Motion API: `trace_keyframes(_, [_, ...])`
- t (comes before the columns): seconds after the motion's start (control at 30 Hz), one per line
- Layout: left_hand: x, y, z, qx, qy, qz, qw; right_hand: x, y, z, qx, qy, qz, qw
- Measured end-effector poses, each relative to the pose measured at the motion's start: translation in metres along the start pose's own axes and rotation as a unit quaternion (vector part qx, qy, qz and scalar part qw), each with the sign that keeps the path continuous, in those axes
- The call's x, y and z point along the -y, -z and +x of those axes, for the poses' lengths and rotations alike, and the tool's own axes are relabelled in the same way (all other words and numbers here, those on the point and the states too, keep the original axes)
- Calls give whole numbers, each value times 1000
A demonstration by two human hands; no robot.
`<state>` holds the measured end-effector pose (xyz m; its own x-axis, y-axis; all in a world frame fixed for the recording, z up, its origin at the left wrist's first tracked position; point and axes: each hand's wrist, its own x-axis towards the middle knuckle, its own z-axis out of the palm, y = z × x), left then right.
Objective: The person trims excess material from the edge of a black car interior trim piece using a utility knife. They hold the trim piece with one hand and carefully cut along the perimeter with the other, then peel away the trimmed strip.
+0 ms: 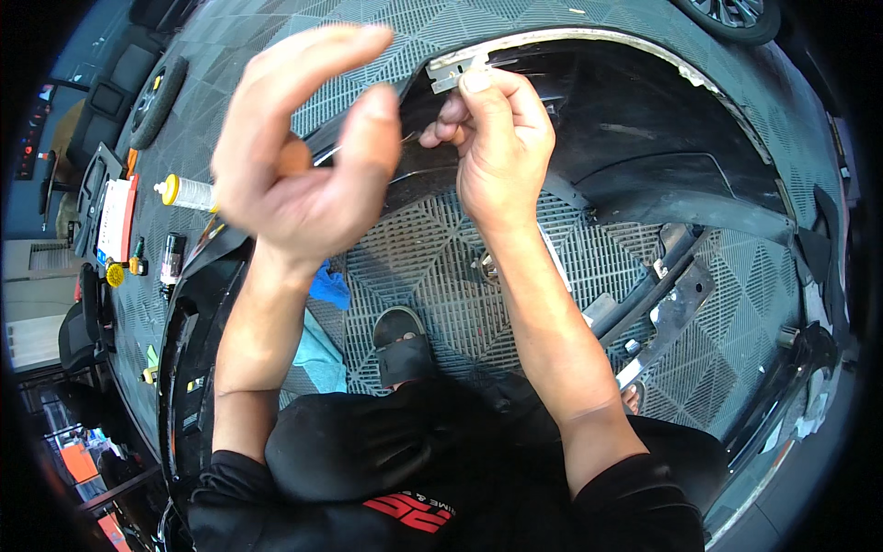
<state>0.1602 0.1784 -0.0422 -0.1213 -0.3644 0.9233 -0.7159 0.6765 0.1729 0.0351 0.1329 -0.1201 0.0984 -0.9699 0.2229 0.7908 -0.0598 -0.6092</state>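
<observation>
My right hand [504, 152] pinches a thin, notched razor blade [449, 75] between thumb and fingers. It is held at the upper edge of a large black curved car body panel [635, 129], which looks like a bumper. A whitish strip [589, 37] follows that edge and looks rough in places. To the left, my left hand [308, 147] is raised and smeared by motion. Its thumb and fingers are spread apart, with nothing seen between them.
Below my hands lie a teal cloth [319, 354], a blue cloth [329, 285] and metal strips [676, 313] on the grated floor [432, 248]. At left are a yellow-capped tube [189, 193], a dark spray can [172, 259] and a wheel [158, 103]. Another wheel [731, 14] stands far right.
</observation>
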Motion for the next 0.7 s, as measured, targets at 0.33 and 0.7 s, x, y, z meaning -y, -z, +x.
trace_keyframes(0.33, [-54, -17, -56, -64, 368, -350, 859, 3, -3, -6, -26, 11, -14, 1000])
trace_keyframes(0.7, [-38, -55, -67, -176, 561, -513, 625, 27, 51, -5, 6, 56, -210, 976])
